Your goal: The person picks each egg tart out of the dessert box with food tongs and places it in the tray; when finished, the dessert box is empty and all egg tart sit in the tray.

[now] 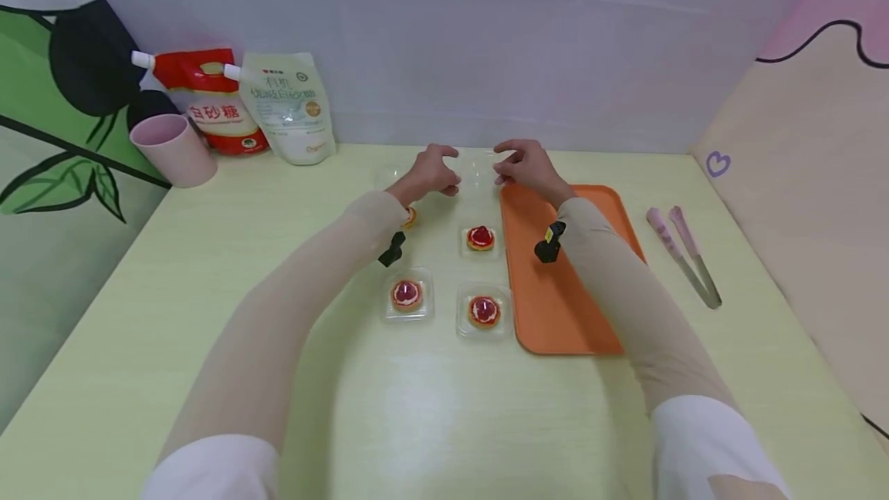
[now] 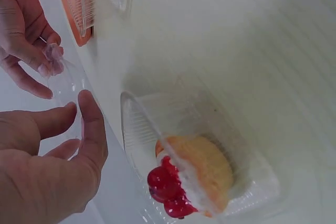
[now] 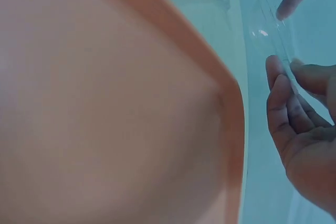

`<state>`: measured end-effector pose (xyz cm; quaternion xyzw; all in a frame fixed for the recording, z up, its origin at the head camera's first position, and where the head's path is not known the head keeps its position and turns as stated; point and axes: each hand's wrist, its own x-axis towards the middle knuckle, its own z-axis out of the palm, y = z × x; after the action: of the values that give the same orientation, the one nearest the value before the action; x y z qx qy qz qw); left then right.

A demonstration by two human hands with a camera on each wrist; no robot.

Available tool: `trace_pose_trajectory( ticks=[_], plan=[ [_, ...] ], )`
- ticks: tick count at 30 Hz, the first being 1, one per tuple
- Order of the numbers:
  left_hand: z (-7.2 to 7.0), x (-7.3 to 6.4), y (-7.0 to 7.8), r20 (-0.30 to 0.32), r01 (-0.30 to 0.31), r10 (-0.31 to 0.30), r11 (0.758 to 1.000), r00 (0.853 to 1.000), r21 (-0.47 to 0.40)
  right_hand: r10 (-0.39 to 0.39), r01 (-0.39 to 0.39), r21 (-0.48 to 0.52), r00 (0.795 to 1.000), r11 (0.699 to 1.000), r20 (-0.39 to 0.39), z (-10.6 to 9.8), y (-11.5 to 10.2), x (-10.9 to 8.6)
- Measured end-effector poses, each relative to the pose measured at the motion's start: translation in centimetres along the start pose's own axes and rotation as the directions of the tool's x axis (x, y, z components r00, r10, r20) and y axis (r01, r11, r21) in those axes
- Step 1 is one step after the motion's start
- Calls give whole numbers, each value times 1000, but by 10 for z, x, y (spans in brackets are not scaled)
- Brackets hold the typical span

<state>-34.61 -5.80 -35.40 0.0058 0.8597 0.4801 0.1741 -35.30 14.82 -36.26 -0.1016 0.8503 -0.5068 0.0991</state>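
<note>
Both hands hold a thin clear plastic lid (image 1: 477, 168) between them near the table's back edge. My left hand (image 1: 432, 172) pinches its left side between thumb and fingers, and my right hand (image 1: 529, 167) pinches its right side, beside the far end of the orange tray. Just in front of the hands is a berry-topped tart (image 1: 481, 238) in a clear plastic container. In the left wrist view another tart (image 2: 202, 166), with red berries and white cream, sits in a clear container (image 2: 257, 182) near the left hand; in the head view the left forearm partly hides it.
Two more tarts in clear boxes (image 1: 406, 316) stand nearer the front. An orange tray (image 1: 569, 307) lies under the right forearm, with pink-handled tongs (image 1: 694, 261) right of it. A pink cup (image 1: 174, 151), a red pouch (image 1: 218, 110) and a pale green pouch (image 1: 288, 106) stand back left.
</note>
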Motion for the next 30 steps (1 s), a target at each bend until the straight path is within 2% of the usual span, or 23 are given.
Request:
trace_pose_trajectory(
  ticks=[3,8,13,17,21,30],
  plan=[
    [2,2,0,9,18,-19,998,1000,57,20,-19,-70,1000,997,9,1,1,4],
    [5,6,2,-2,15,-15,992,1000,122,28,-26,-158,1000,987,10,3,5,10],
    [7,10,2,-18,44,-41,976,999,211,0,5,-251,1000,968,24,6,7,12],
    [8,9,4,-7,62,-62,957,998,283,6,3,-319,1000,948,29,8,7,11],
    [10,8,5,4,59,-64,944,998,325,34,-22,-352,999,936,29,9,9,10],
    [8,8,7,-11,32,-31,942,999,335,65,-48,-347,997,937,39,7,7,8]
  ],
)
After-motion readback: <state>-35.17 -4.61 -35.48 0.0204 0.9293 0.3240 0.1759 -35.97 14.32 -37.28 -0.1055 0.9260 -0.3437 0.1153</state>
